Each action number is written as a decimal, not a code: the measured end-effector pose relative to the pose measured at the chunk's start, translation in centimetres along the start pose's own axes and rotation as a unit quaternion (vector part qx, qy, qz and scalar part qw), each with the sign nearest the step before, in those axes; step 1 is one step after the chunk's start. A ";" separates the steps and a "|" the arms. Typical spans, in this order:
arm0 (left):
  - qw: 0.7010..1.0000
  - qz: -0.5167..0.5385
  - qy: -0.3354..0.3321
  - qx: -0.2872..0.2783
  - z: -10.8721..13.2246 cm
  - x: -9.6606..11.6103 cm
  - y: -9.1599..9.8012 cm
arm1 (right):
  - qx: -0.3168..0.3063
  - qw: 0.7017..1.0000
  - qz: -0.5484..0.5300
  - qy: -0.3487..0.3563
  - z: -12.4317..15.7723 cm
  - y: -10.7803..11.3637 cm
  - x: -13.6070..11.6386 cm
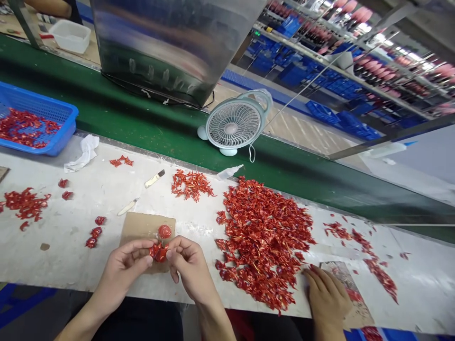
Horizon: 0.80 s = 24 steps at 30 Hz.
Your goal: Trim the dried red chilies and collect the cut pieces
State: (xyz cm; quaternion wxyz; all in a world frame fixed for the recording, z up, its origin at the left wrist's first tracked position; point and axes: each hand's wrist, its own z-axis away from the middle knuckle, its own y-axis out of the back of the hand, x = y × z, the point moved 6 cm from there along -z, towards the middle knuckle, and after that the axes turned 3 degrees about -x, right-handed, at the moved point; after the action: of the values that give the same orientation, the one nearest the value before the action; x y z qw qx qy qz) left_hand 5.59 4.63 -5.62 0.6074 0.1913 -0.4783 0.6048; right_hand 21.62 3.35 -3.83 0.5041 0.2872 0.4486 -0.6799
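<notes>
**Okay, tight pinch at lower centre!**

There, the left hand (122,270) and right hand (192,267) grip a crinkled red bundle (159,252) between pressed fingertips, right over a cardboard square (133,232) on the white worktop (71,227); a big red pile (263,241) sits right, a co-worker's hand (327,298) beside it.

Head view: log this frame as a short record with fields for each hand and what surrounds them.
Left hand: holds a glossy red cluster
Right hand: holds the same cluster
Beneath: cardboard square
Nearby: large red pile, craft knife
Other person: hand beside the pile
</notes>
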 end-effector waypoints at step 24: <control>0.996 -0.029 -0.076 0.029 0.8 0.0 0.0 | 0.097 0.992 0.036 0.072 1.8 -1.8 0.5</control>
State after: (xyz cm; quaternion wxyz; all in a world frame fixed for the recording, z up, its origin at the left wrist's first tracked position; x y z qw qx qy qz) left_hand 5.29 3.97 -5.21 0.5809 0.2684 -0.4996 0.5840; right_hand 19.90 1.71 -2.90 0.4642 0.3987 0.4053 -0.6791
